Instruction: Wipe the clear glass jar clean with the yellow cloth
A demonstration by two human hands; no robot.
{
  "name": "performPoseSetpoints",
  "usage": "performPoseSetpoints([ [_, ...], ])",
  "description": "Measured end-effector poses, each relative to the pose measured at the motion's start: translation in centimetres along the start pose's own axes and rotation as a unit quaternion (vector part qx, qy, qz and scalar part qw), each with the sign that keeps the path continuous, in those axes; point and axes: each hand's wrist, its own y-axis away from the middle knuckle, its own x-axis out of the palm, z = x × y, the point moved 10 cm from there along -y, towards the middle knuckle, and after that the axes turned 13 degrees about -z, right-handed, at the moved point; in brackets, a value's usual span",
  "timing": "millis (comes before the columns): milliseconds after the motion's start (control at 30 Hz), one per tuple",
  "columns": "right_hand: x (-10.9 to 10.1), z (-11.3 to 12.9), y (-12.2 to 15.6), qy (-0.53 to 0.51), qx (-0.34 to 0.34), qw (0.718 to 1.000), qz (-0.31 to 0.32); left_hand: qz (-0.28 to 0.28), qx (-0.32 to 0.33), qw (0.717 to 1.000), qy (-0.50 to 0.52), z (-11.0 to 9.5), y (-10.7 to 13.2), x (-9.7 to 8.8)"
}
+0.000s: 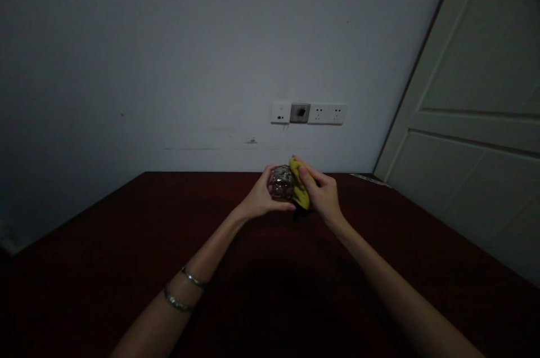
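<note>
My left hand (262, 196) is closed around a clear, patterned glass jar or cup (282, 183), thumb below and fingers on the far side. Whether it has a lid or an open mouth I cannot tell. In my right hand (324, 190) a yellow cloth (299, 186) is pinched, its thumb on the near face. The cloth presses against the right side of the glass, and a dark patch shows beneath its lower edge. Both hands are held above the far part of a dark red table. Two bracelets circle my left forearm.
The dark red tabletop (202, 223) runs back to a pale wall (202, 54). Sockets and switch plates (327, 114) are set in the wall just above the table. A panelled door (468, 99) leans into view at the right, with a thin flat strip (369, 179) near the table's back right corner.
</note>
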Motion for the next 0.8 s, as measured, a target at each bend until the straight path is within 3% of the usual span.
performPoseSetpoints([
  [200,1.2,3.8,2.0,0.041,-0.172,0.980,0.087,-0.012,0.012,1.000,-0.019,-0.4,-0.2,-0.7],
  [300,2.1,4.3,2.7,0.067,-0.203,0.968,0.136,-0.003,0.002,0.999,-0.051,-0.5,-0.2,-1.0],
  [500,0.1,2.5,0.5,0.056,-0.119,0.991,0.019,-0.015,-0.014,0.996,-0.081,-1.0,-0.2,-0.9],
  [567,0.0,2.6,0.5,0.065,-0.135,0.989,0.019,-0.014,-0.016,0.996,-0.082,-1.0,-0.1,-0.7],
  [667,0.8,4.0,1.5,0.088,-0.231,0.967,0.063,-0.013,-0.024,0.996,-0.089,-0.6,-0.2,-0.7],
  [800,3.1,5.3,4.5,0.121,-0.361,0.906,0.184,-0.021,0.002,0.995,-0.102,-0.3,-0.5,-1.4],
])
